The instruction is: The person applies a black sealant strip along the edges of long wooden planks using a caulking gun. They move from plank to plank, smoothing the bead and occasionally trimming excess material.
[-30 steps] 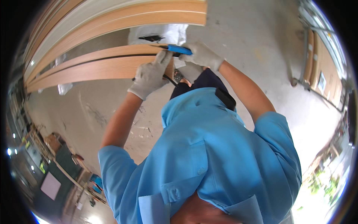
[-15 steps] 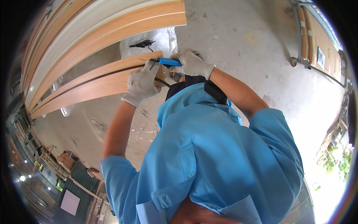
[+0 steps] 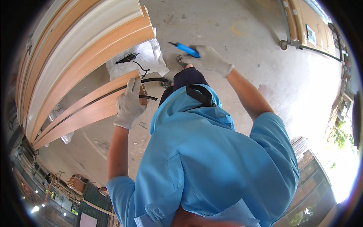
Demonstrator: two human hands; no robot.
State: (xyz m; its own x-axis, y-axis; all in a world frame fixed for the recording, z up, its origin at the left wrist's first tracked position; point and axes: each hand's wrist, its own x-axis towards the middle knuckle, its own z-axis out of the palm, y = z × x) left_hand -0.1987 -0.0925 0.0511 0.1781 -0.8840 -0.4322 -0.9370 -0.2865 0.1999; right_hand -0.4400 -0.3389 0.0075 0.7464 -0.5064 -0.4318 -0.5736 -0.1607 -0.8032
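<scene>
In my right hand (image 3: pixel 211 59), gloved in pale grey, is a blue-handled utility knife (image 3: pixel 188 50), its dark tip pointing left, held up over the floor. My left hand (image 3: pixel 129 103), in a matching glove, grips the end of a long wood-grain board (image 3: pixel 89 106). A black rubber strip (image 3: pixel 155 80) runs along the groove in that board and sticks out past its end. Below it, a shorter piece of black strip (image 3: pixel 148 97) shows beside my left fingers. Whether those fingers also pinch the strip is hidden.
More long wood-grain and white boards (image 3: pixel 124 32) lie stacked beyond, on the left. White plastic sheeting (image 3: pixel 153 56) with a thin black cord is on the floor near their ends. A wheeled rack (image 3: pixel 285 44) holding brown panels stands at the far right.
My right hand has moved the knife up and right, away from the board's end. My left hand has shifted slightly left and down. Two strip ends now show apart.
</scene>
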